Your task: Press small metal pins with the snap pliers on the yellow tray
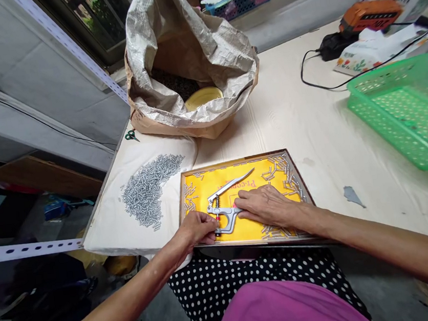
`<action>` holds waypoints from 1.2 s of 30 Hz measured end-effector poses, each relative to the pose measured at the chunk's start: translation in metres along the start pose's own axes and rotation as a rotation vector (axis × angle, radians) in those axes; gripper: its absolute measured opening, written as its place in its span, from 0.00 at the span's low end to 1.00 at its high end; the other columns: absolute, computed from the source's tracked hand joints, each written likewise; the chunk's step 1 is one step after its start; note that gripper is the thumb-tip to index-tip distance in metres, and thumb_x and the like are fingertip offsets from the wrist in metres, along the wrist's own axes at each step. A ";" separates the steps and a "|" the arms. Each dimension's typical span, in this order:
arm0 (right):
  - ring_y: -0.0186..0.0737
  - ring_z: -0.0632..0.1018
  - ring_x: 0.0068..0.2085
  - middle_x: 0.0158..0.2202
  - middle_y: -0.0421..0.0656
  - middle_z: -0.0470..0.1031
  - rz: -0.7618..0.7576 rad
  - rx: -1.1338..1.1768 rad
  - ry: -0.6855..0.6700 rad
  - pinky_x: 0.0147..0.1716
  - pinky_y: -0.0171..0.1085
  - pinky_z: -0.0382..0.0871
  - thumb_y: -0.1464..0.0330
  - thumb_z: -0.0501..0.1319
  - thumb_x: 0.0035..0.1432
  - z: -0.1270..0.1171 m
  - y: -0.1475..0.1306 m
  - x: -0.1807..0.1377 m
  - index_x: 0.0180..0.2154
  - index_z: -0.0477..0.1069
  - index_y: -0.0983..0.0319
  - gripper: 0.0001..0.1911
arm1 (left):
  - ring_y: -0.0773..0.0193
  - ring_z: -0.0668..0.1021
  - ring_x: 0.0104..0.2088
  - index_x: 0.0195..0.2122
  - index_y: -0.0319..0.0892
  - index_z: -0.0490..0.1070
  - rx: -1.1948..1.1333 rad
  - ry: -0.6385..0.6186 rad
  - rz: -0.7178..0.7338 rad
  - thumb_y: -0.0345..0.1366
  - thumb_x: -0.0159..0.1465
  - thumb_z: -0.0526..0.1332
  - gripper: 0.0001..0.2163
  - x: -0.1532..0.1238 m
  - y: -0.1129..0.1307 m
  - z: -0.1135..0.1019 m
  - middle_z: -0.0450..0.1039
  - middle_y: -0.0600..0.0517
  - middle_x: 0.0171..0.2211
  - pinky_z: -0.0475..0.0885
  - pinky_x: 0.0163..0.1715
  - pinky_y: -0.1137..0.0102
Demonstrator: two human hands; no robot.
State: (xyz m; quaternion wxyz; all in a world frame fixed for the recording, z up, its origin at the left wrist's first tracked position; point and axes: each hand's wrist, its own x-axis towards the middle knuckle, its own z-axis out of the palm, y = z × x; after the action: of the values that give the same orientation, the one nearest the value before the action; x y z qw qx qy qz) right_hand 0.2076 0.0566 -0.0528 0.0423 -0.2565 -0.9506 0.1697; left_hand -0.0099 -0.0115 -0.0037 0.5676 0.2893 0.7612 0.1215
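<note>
A pair of grey snap pliers point(229, 217) lies over a shallow tray point(305, 191) with a yellow bottom, its long silver handle pointing to the upper right. Fingers of my right hand point(267, 205) are curled against the right end of the pliers' frame. At the pliers' jaw, my left hand point(198, 227) has thumb and fingers pinched together; whatever sits between them is too small or hidden to make out. Small metal pins point(282, 169) lie scattered along the tray's edges. Left of the tray, a heap of similar small metal pieces point(150, 189) rests on a white cloth point(109, 229).
Behind the tray stands a large open sack point(145, 96) with a yellow bowl point(205, 98) and dark pieces inside. Green-handled scissors point(131, 135) lie beside it. To the right are a green basket point(391, 125), an orange device point(369, 16) and a black cable point(321, 86).
</note>
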 end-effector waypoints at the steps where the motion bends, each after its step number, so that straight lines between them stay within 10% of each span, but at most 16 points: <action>1: 0.42 0.71 0.37 0.44 0.46 0.73 -0.004 -0.013 0.038 0.32 0.39 0.56 0.53 0.53 0.67 -0.004 0.002 0.000 0.43 0.69 0.60 0.18 | 0.72 0.70 0.15 0.21 0.37 0.71 0.005 0.007 -0.008 0.37 0.51 0.73 0.13 0.000 0.000 0.000 0.70 0.55 0.13 0.69 0.20 0.76; 6: 0.62 0.62 0.59 0.59 0.57 0.65 0.033 -0.124 0.192 0.53 0.55 0.57 0.42 0.64 0.50 -0.017 0.017 0.003 0.59 0.62 0.64 0.44 | 0.71 0.71 0.15 0.21 0.38 0.70 0.001 0.033 -0.028 0.36 0.50 0.73 0.12 0.001 0.000 0.002 0.69 0.56 0.13 0.72 0.22 0.74; 10: 0.63 0.66 0.56 0.52 0.56 0.70 0.068 -0.134 0.121 0.54 0.59 0.56 0.45 0.69 0.41 -0.019 0.022 0.010 0.57 0.65 0.67 0.48 | 0.72 0.70 0.15 0.20 0.38 0.70 -0.006 0.041 0.009 0.36 0.50 0.72 0.12 0.000 -0.004 0.003 0.69 0.56 0.14 0.70 0.21 0.75; 19: 0.54 0.70 0.44 0.43 0.52 0.73 0.060 -0.188 0.006 0.46 0.51 0.61 0.53 0.67 0.49 -0.032 0.007 0.010 0.46 0.72 0.67 0.29 | 0.70 0.70 0.17 0.19 0.38 0.70 0.102 0.059 0.081 0.41 0.54 0.70 0.14 0.001 -0.016 0.001 0.68 0.55 0.15 0.67 0.22 0.75; 25: 0.51 0.70 0.43 0.43 0.51 0.73 0.054 -0.171 0.071 0.41 0.45 0.62 0.57 0.66 0.53 -0.023 0.004 -0.001 0.45 0.71 0.66 0.23 | 0.49 0.74 0.51 0.45 0.38 0.74 0.649 0.457 0.801 0.38 0.57 0.68 0.16 -0.012 -0.013 0.021 0.73 0.42 0.49 0.71 0.51 0.55; 28: 0.51 0.70 0.44 0.43 0.52 0.73 0.043 -0.181 0.122 0.42 0.45 0.63 0.59 0.66 0.55 -0.020 0.000 -0.005 0.46 0.70 0.66 0.21 | 0.45 0.65 0.61 0.60 0.39 0.62 0.858 0.368 1.027 0.36 0.59 0.68 0.29 -0.001 -0.001 0.035 0.61 0.38 0.62 0.64 0.59 0.49; 36: 0.50 0.71 0.41 0.41 0.54 0.73 0.103 -0.173 0.126 0.39 0.45 0.66 0.66 0.63 0.59 -0.008 -0.003 0.003 0.43 0.70 0.67 0.12 | 0.52 0.71 0.48 0.53 0.41 0.66 0.961 0.285 1.022 0.34 0.65 0.61 0.16 0.016 0.017 0.040 0.71 0.44 0.48 0.71 0.50 0.54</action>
State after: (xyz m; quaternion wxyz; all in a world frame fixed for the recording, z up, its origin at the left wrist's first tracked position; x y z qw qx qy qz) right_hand 0.2045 0.0582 -0.0442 0.0708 -0.3180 -0.9427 0.0723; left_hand 0.0300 0.0059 -0.0206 0.1444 0.8090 0.5667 0.0600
